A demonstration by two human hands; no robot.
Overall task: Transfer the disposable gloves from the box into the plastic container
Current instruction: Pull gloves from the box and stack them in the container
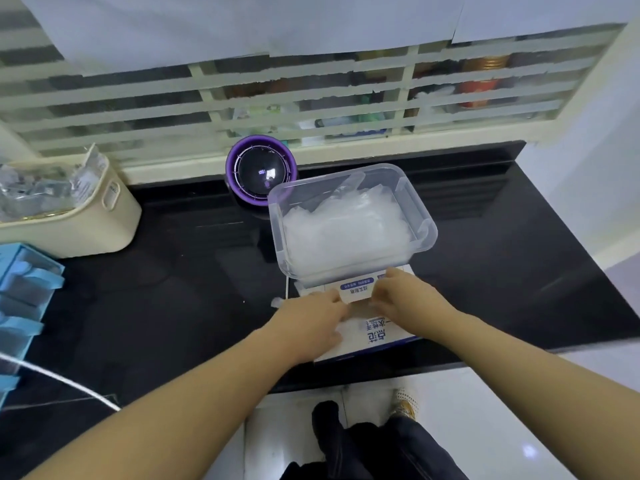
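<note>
Clear plastic container point(420, 216) holds gloves point(346, 233) while left hand point(311, 317) and right hand point(405, 292) pinch the box point(377, 336) flap.

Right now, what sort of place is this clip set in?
Probably a home kitchen or utility corner: a glossy black counter, a slatted window with jars behind it, and a cream bin of packets.

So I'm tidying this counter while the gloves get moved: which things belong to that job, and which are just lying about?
Job:
box
container
gloves
left hand and right hand, both on the box

Lying about:
purple gadget
cream bin
blue organiser
white cable
</note>
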